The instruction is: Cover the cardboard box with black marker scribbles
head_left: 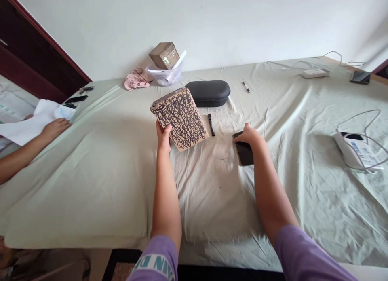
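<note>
My left hand [164,136] is closed on the lower left edge of a cardboard box [183,121], its front covered in looping black scribbles. The box is held tilted, in front of a black zip case [209,93]. To the right, my right hand [251,134] is closed round the top end of a dark smartphone [245,152] at the cloth. My thumb is on its left edge, while the hand hides its upper right part. Between the box and the phone lies a black marker [211,124].
A plastic tub [166,76] bearing a brown box [164,55] stands by the wall, beside a pink cloth [137,79]. A pen [246,87] lies farther back. White corded devices [357,149] are at right. At left, another person's hand [55,128] holds paper [33,121].
</note>
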{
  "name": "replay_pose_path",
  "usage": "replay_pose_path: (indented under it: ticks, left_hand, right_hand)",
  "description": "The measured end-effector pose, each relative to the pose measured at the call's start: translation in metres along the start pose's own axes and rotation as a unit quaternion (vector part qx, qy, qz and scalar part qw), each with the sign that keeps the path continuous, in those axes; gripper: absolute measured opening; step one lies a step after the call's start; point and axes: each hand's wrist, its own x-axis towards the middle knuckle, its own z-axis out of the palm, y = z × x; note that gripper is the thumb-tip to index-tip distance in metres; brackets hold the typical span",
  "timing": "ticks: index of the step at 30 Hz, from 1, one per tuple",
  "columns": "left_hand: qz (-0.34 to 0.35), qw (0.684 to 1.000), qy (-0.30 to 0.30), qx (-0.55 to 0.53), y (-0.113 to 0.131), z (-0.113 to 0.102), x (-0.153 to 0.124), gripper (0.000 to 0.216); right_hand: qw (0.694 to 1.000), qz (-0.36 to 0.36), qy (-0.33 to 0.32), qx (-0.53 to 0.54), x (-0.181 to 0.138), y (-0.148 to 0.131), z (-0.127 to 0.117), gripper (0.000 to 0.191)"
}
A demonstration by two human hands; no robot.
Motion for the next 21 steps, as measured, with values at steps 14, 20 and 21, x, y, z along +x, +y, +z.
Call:
replay_pose_path:
  ticks: [14,20,21]
  left_hand:
    - [0.002,1.0,-0.006,-0.022,-0.001,0.002,-0.001,0.096]
    - [0.0,1.0,-0.004,-0.012,0.0,0.003,0.0,0.102]
    - [-0.001,1.0,-0.003,-0.01,0.0,0.003,0.0,0.103]
  right_hand:
    - [0.888,-0.29,0.157,0.32,-0.012,-0.023,-0.002,0.025]
    - [0.907,-0.188,-0.148,0.346,-0.01,-0.019,0.011,0.009]
    - [0.896,-0.18,-0.181,0.364,-0.01,-0.019,0.012,0.008]
